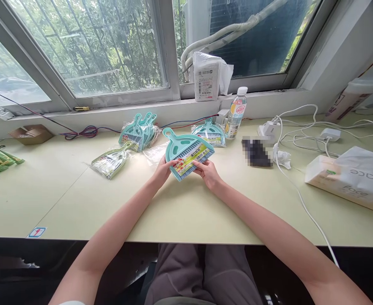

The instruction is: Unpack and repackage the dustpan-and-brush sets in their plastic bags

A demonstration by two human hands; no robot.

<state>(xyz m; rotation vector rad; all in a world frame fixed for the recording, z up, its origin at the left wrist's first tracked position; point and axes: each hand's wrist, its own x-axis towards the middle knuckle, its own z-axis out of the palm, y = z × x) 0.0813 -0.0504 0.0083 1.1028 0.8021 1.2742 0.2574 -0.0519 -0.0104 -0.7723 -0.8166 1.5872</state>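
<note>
Above the middle of the table I hold a teal dustpan and brush set (pixel 188 154), tilted, its handle pointing up and left. A printed label covers part of the blue-grey bristles. My left hand (pixel 163 170) is closed on its left side, thumb on the front by the label. At the lower right edge, my right hand (pixel 207 173) pinches it, with the thumb near the label and the other fingers partly hidden behind. Behind it, a wrapped teal dustpan set (pixel 209 134) lies to the right, and several more teal sets (pixel 139 131) are piled to the left.
A green-handled wrapped dustpan set (pixel 110 161) lies left on the table (pixel 186 212). A drink bottle (pixel 236 112), a blurred dark object (pixel 256 151), white cables (pixel 296 186) and a tissue pack (pixel 351 180) are to the right. A cardboard box (pixel 31 134) stands far left.
</note>
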